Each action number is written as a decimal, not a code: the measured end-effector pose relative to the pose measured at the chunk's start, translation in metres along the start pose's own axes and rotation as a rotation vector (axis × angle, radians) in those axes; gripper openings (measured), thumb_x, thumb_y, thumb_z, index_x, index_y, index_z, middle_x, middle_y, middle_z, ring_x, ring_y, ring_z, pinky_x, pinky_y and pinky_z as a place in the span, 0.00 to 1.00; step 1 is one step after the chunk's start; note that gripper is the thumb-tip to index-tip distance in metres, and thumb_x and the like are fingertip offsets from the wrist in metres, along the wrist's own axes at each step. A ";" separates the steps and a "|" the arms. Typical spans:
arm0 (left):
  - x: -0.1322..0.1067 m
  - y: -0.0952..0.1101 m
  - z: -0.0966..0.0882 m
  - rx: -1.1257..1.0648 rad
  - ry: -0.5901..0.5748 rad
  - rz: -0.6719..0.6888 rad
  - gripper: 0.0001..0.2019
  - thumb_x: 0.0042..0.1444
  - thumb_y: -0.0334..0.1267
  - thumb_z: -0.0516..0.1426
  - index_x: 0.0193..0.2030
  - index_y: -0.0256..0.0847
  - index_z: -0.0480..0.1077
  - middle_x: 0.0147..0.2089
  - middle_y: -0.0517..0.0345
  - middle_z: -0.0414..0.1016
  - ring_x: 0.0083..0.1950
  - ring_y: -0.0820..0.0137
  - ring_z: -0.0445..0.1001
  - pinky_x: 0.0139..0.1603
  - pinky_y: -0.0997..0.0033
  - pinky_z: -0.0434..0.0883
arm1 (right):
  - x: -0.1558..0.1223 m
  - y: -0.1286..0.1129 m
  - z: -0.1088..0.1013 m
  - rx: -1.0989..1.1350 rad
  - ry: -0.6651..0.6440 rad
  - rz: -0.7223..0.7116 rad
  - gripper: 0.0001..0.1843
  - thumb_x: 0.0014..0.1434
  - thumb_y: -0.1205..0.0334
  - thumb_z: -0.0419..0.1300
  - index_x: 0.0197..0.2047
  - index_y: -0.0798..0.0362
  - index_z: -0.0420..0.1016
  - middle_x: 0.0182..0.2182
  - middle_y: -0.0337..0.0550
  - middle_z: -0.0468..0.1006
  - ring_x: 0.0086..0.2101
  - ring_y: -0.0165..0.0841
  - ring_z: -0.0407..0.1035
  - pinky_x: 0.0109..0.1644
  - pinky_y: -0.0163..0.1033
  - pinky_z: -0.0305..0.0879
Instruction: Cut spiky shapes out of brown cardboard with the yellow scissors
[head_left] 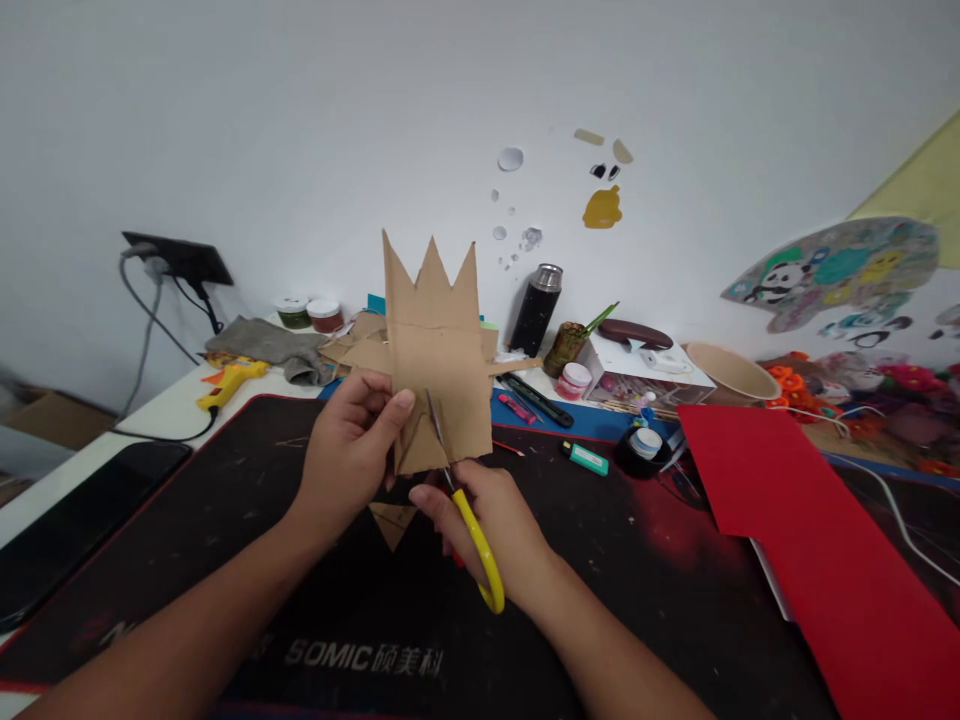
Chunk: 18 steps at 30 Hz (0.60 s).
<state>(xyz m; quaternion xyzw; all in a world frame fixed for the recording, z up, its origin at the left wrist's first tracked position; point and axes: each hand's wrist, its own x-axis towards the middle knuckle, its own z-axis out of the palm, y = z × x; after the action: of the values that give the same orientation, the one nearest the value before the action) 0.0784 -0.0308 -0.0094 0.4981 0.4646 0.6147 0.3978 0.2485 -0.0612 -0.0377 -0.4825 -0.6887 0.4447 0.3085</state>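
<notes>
- Two hands of mine are at work: left hand [356, 430] pinching one card [442, 350] by its lower left edge, thumb in front; right hand [491, 515] wrapped around one pair of scissors [468, 514], whose blades reach up across the card's bottom edge.
- One triangular scrap [393, 524] lies on the mat [600, 620] below my hands.
- Three lidded jars stand toward the wall: two side by side at left, one green [293, 314] and one red [325, 318], and a pink jar [574, 381] further right.
- One flask [535, 315], one glue gun [232, 382] and one phone [90, 530] are about the desk.
- One cup [565, 350] has green sticks [600, 318] standing in it.
- One black bowl [624, 456] holds a white tub [646, 443].
- One white box [675, 372] has small things behind its clear front, too blurred to name.
- My card is brown, held up above the mat, with three sharp peaks on top, a crease running across below them, and a slanting line low on its left.
</notes>
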 end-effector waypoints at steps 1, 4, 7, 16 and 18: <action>0.000 -0.001 0.000 -0.003 0.002 -0.003 0.13 0.63 0.45 0.67 0.39 0.46 0.68 0.22 0.72 0.70 0.10 0.77 0.61 0.06 0.78 0.58 | 0.000 0.001 0.000 0.000 0.007 0.003 0.16 0.69 0.49 0.69 0.36 0.52 0.79 0.22 0.37 0.77 0.22 0.31 0.72 0.27 0.33 0.63; 0.001 -0.003 0.000 -0.018 0.007 -0.013 0.13 0.64 0.45 0.67 0.39 0.47 0.67 0.22 0.72 0.69 0.11 0.77 0.62 0.07 0.79 0.59 | 0.000 0.003 0.002 0.007 0.025 0.018 0.17 0.70 0.47 0.68 0.36 0.51 0.79 0.19 0.35 0.74 0.20 0.30 0.70 0.25 0.33 0.62; 0.001 -0.006 0.000 -0.031 0.006 -0.022 0.12 0.65 0.45 0.66 0.41 0.47 0.67 0.23 0.72 0.69 0.11 0.76 0.63 0.06 0.78 0.59 | 0.000 0.005 0.003 0.016 0.039 0.019 0.17 0.70 0.48 0.68 0.35 0.51 0.79 0.18 0.33 0.72 0.19 0.30 0.69 0.25 0.33 0.61; 0.001 -0.011 -0.001 -0.070 0.018 -0.061 0.13 0.63 0.46 0.67 0.42 0.48 0.67 0.25 0.71 0.70 0.13 0.74 0.66 0.06 0.77 0.61 | 0.000 0.004 0.003 -0.066 0.077 -0.074 0.11 0.71 0.56 0.65 0.39 0.52 0.83 0.29 0.41 0.82 0.30 0.33 0.76 0.35 0.34 0.66; 0.002 -0.011 -0.001 -0.080 0.013 -0.064 0.13 0.63 0.46 0.67 0.42 0.48 0.67 0.25 0.71 0.70 0.13 0.74 0.67 0.06 0.77 0.60 | 0.000 0.002 0.002 -0.113 0.080 -0.091 0.11 0.71 0.58 0.64 0.38 0.53 0.82 0.33 0.43 0.84 0.32 0.34 0.76 0.38 0.35 0.67</action>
<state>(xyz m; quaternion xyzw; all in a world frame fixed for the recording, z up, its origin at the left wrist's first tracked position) 0.0771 -0.0268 -0.0199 0.4626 0.4580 0.6228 0.4339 0.2476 -0.0613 -0.0404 -0.4848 -0.7211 0.3710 0.3277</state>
